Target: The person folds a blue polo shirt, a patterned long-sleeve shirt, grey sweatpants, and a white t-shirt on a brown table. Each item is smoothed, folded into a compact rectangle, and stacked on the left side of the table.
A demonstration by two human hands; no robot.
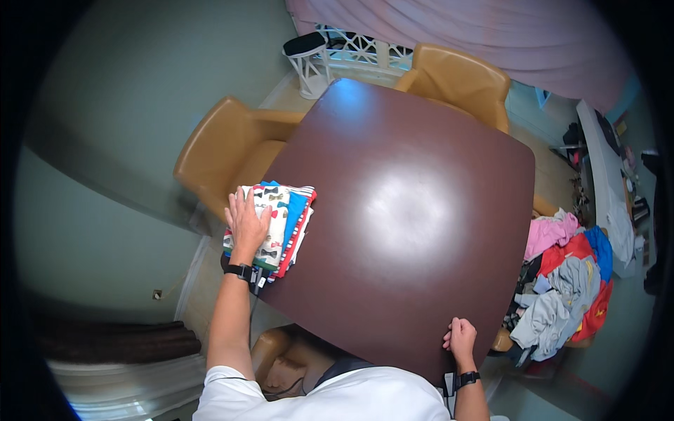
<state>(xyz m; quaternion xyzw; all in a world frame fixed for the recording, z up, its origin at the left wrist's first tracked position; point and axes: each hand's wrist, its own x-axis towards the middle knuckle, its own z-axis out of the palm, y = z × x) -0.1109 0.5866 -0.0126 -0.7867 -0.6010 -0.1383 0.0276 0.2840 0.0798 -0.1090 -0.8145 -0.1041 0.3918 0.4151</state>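
My left hand (pixel 246 223) lies flat, fingers apart, on a stack of folded cloth items at the left edge of a dark brown table (pixel 363 300). The top piece (pixel 275 241) is white with a bow-tie print. Beneath it show a blue folded cloth (pixel 295 213) and a red-and-white striped one (pixel 290 255). Over the table's near right edge, my right hand (pixel 461 338) is loosely curled with nothing seen in it. Each wrist wears a black strap with a cable.
Tan armchairs stand at the left (pixel 216 142) and far side (pixel 463 79). A heap of mixed clothes (pixel 563 284) covers another chair on the right. A white stool with a black seat (pixel 305 44) is in the far corner. Behind me is a further tan chair (pixel 271 347).
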